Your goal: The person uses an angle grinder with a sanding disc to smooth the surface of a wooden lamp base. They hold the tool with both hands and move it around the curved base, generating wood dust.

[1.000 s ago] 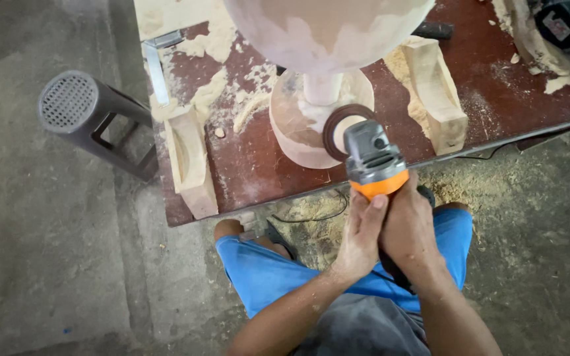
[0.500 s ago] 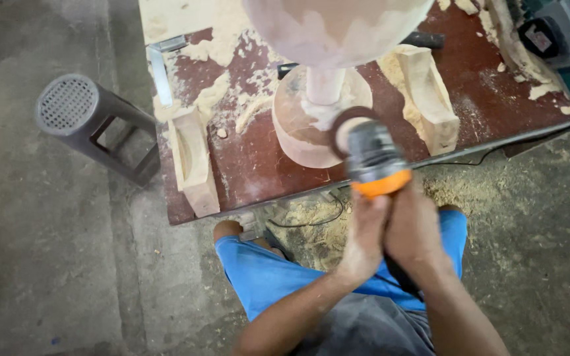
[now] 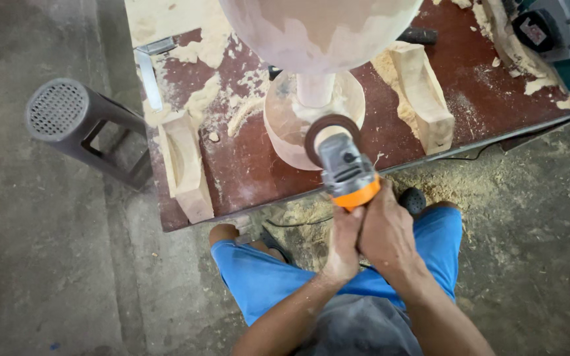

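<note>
Both my hands grip an orange and grey angle grinder. My left hand wraps the body from the left, and my right hand covers it from the right. The grinder's dark sanding disc rests against the round wooden base of a carved wooden piece. A thin stem rises from that base to a wide pale bowl-shaped top close to the camera. The piece stands on a dark red workbench strewn with sawdust.
Curved wooden blocks lie on the bench at the left and right. A metal square lies at the back left, a teal power tool at the back right. A dark plastic stool stands left. Sawdust and a cord lie below.
The grinder and both hands have shifted left and slightly toward the base, so the disc now sits further left on the round base. The view has also drifted a little.
</note>
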